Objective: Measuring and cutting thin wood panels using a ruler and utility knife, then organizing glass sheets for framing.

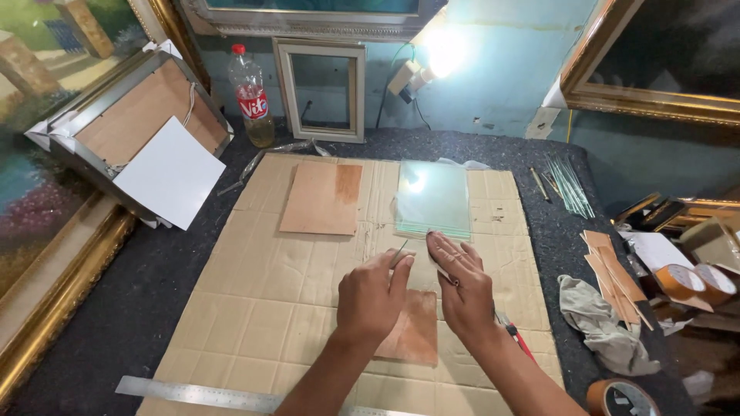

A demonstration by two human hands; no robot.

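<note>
Hands flat: left hand point(372, 296) and right hand point(461, 283), fingers spread, press a glass pane point(420, 266) over the brown board point(412, 333) beneath them on cardboard point(254, 300).

Clear glossy glass panes point(432, 199) are lying on matt creased cardboard point(254, 300); smooth brown wooden boards point(321, 199) are sitting beside a shiny metal ruler point(200, 394) and rough dark felt point(139, 293).
</note>
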